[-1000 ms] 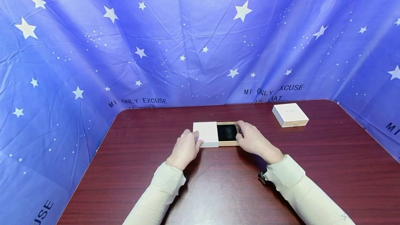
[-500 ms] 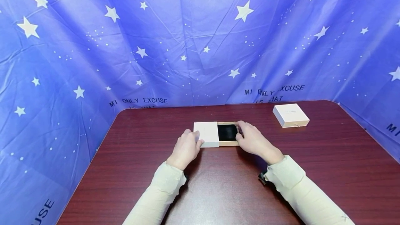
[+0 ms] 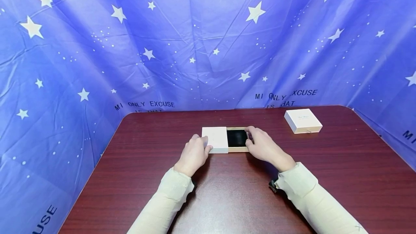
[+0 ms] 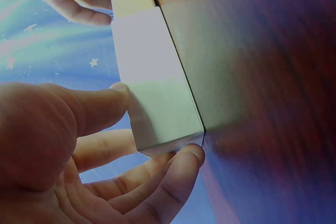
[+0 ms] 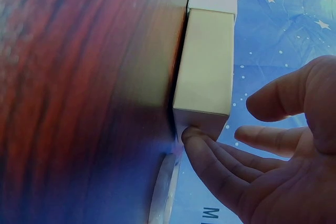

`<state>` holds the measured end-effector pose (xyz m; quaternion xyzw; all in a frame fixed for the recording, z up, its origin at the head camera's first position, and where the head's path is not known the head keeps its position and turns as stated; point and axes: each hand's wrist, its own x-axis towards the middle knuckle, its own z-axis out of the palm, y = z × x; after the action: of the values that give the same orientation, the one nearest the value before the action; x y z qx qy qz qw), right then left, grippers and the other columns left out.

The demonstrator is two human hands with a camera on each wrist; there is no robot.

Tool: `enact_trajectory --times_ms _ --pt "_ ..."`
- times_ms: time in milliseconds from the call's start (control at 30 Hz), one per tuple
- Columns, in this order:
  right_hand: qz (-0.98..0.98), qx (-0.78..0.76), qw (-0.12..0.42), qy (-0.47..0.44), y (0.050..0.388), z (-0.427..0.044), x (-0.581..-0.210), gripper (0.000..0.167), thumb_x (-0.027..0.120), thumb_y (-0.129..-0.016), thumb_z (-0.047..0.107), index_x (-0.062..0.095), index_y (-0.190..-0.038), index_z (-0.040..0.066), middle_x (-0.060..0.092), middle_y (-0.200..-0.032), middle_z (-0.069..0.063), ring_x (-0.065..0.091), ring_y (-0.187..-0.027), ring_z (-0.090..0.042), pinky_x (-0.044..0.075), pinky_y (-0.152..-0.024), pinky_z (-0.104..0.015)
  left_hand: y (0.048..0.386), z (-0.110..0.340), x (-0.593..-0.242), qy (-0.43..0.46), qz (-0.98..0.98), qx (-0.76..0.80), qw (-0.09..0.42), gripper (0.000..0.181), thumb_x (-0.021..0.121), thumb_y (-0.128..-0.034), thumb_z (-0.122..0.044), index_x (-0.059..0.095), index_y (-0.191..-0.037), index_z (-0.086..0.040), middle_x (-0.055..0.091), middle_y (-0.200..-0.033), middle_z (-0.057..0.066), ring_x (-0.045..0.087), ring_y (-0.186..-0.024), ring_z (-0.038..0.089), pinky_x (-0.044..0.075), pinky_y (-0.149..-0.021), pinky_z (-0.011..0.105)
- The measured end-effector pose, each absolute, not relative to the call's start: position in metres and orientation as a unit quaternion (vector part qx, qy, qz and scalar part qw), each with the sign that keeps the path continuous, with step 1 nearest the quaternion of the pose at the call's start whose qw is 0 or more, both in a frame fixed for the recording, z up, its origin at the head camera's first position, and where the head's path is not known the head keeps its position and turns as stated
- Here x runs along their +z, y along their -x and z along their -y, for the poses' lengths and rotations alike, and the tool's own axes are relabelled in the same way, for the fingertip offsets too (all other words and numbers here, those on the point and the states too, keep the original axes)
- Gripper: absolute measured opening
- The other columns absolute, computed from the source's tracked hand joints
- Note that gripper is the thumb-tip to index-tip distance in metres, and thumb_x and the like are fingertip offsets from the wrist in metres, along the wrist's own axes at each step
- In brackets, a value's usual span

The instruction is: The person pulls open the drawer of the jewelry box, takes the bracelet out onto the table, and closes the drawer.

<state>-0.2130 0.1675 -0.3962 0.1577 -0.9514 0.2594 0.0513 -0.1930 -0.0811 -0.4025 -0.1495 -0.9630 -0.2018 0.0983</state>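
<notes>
Box, from my head view: a white square card sleeve (image 3: 217,139) covers the left part of a shallow tan tray (image 3: 238,150) with a black interior (image 3: 236,138), both on the dark red wood-grain table (image 3: 211,198).
Hands: my left hand (image 3: 192,154) is at the sleeve's left end, my right hand (image 3: 266,146) at the tray's right end.
Change: barely any in a second; box and hands keep their places (the view itself has drifted slightly).
Backdrop: blue star-patterned cloth (image 3: 195,39) reads "MI ONLY EXCUSE", "IS THAT" below it, and "USE" at lower left.
Second box: a white square box (image 3: 302,121) with a small tab sits farther right; its print is too small to read.
Left-wrist grip: I hold the sleeve between thumb and fingers, a fingertip at its end corner.
Right-wrist grip: wide; my thumb stands apart, one fingertip touching the tray's end.
Right-wrist lettering: a black "M" on the cloth.
</notes>
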Motion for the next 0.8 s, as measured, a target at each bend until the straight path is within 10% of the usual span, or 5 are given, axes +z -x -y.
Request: enact_trajectory --times_ms 800 --pt "0.952 0.253 0.064 -0.157 0.2132 -0.1658 -0.3972 0.038 0.053 -0.085 0.010 0.054 -0.122 -0.001 0.056 -0.088 -0.007 0.053 -0.083 -0.023 0.044 -0.077 -0.046 0.1932 0.0809 -0.4033 0.149 0.963 -0.200 0.101 0.016 0.068 -0.0892 -0.024 0.066 -0.095 -0.009 0.055 -0.083 0.011 0.063 -0.070 0.038 0.051 -0.061 0.045"
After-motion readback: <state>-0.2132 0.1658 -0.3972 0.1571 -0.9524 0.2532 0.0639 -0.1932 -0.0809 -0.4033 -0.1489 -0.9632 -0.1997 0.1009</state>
